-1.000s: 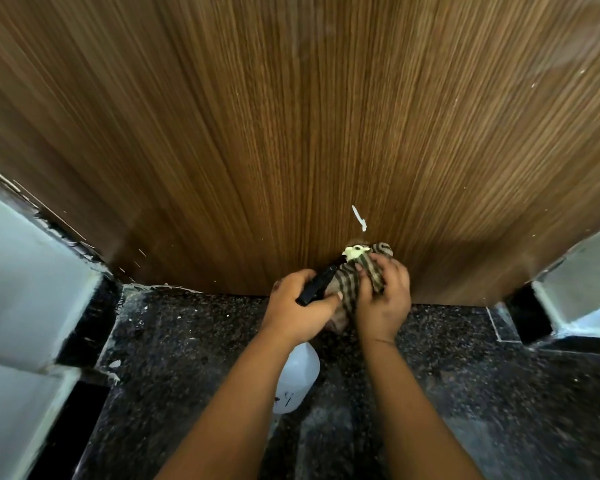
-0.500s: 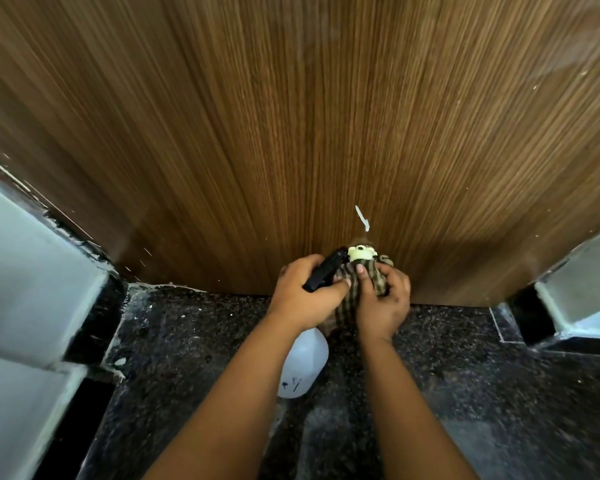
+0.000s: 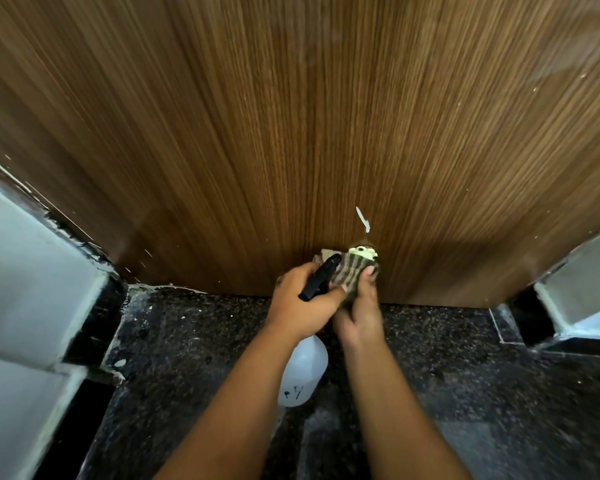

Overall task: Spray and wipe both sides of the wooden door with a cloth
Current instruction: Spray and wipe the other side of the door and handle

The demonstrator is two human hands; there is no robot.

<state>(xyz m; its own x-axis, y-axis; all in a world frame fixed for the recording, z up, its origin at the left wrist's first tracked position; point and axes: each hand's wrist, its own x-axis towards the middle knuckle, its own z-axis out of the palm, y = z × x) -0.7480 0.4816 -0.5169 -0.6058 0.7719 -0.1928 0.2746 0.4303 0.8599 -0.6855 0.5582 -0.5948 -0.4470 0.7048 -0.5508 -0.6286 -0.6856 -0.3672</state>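
**Cloth pressed low on the door, bottle in the other hand**

The left hand (image 3: 300,303) had its grip curled round the black trigger head of the spray bottle (image 3: 303,374), whose translucent white body hung below the wrist, above the dark speckled floor (image 3: 465,358). Just right of that grip, and touching it, the right hand (image 3: 361,317) held the checked cloth (image 3: 352,271), fingers bent over the bunched fabric and pressing it against the wooden door (image 3: 291,133) near its bottom edge. A small cream-coloured piece (image 3: 362,251) showed at the top of the cloth; what it was could not be made out. A white mark (image 3: 363,220) sat on the wood just above the right grip. Pale wall panels (image 3: 32,271) stood well off to the left.
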